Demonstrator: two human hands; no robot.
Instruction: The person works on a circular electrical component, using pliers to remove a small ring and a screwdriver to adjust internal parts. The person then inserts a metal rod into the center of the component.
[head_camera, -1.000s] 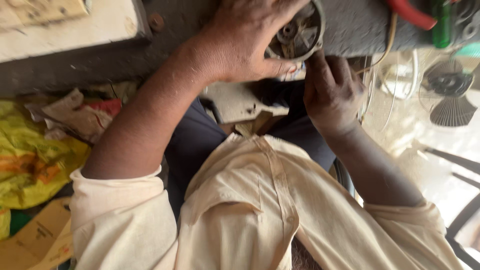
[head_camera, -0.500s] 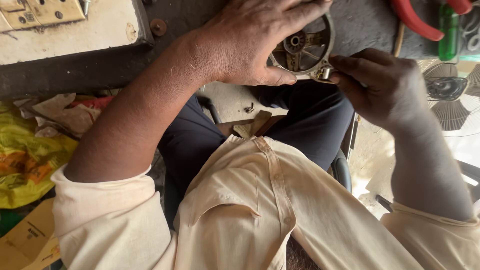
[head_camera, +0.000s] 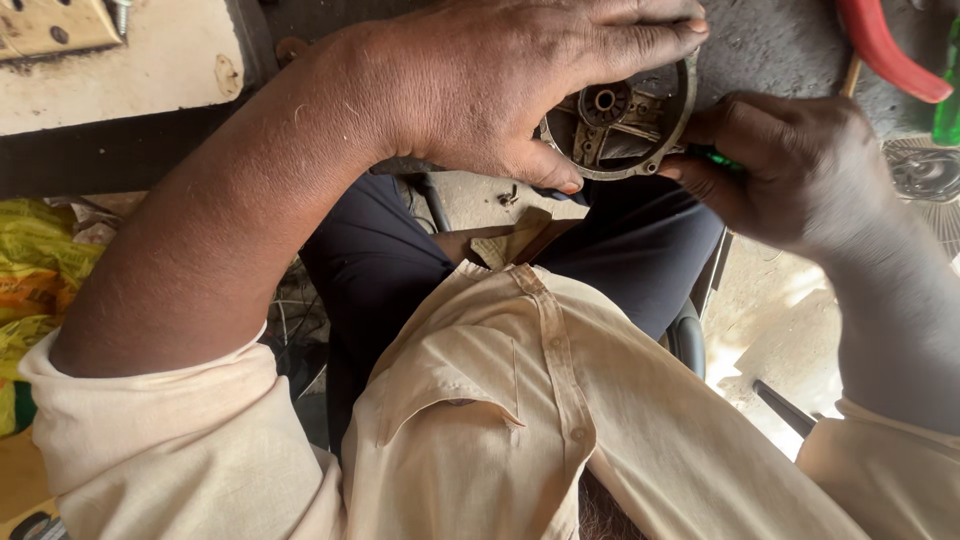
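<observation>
My left hand (head_camera: 500, 85) grips a round grey metal housing (head_camera: 625, 120) with a bearing hub in its middle, holding it against the edge of a dark grey workbench (head_camera: 760, 40). Its fingers lie over the top and its thumb presses the lower rim. My right hand (head_camera: 790, 170) is closed on a small tool with a green handle (head_camera: 722, 158), pressed to the housing's right rim. The tool's tip is hidden.
A white board with a switch plate (head_camera: 60, 25) lies at the top left. Red-handled pliers (head_camera: 885, 55) and a green bottle (head_camera: 946, 95) sit at the top right. Yellow plastic bags (head_camera: 35, 290) lie at the left. A fan grille (head_camera: 925, 170) stands at the right.
The view has closed in on the hands. My right hand has moved up from below the housing to its right rim. My left hand keeps its grip.
</observation>
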